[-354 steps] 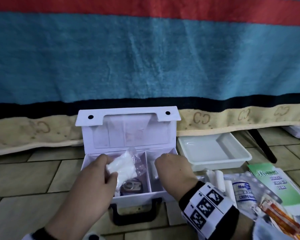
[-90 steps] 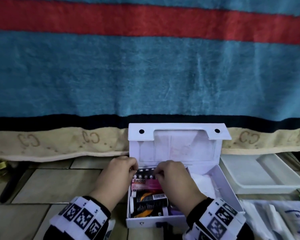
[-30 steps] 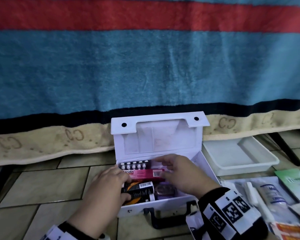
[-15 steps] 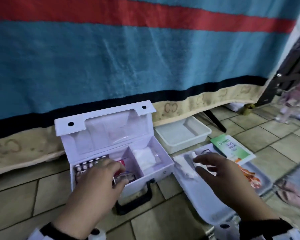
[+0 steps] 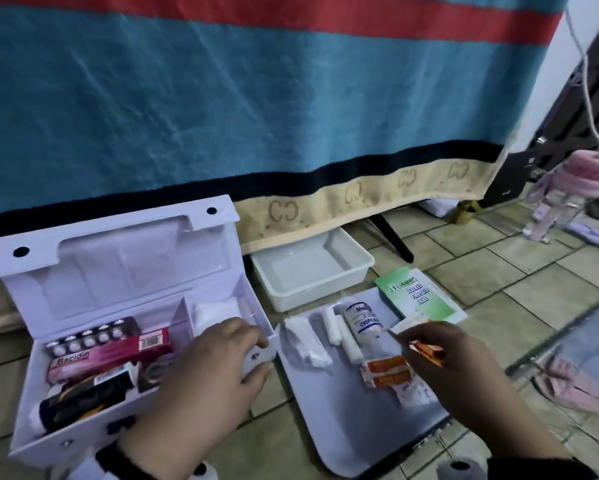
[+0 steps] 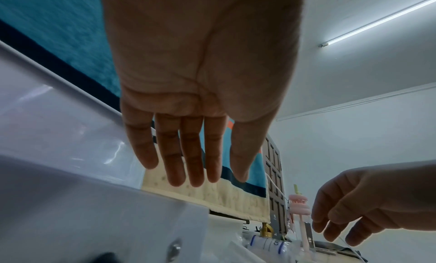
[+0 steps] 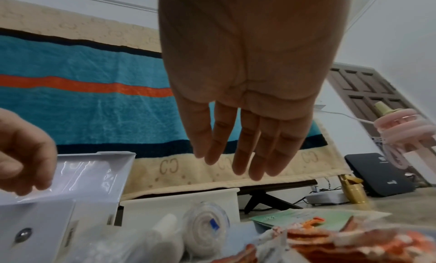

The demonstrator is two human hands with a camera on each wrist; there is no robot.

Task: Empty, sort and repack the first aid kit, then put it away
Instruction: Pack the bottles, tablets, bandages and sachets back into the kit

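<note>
The white first aid box (image 5: 118, 271) stands open on the floor at the left, lid upright. Its left compartment holds a blister pack (image 5: 93, 336), a pink Bacidin carton (image 5: 111, 353) and a black tube (image 5: 83, 398); white gauze (image 5: 215, 311) lies in the right one. My left hand (image 5: 246, 344) rests on the box's front right corner, and its fingers (image 6: 195, 166) are straight and hold nothing. My right hand (image 5: 415, 337) hovers over orange plaster packets (image 5: 388, 370) on the flat tray (image 5: 343, 427). Its fingers (image 7: 240, 155) hang straight and hold nothing.
On the tray also lie a crepe bandage roll (image 5: 362, 317), small white rolls (image 5: 336, 327) and a gauze packet (image 5: 305, 341). A green leaflet (image 5: 417, 296) and an empty white tub (image 5: 311, 271) sit behind it. A striped blanket (image 5: 256, 116) hangs at the back.
My left hand has come out of the box's left compartment to its front right corner. My right hand has dropped lower over the orange packets. The view has moved closer.
</note>
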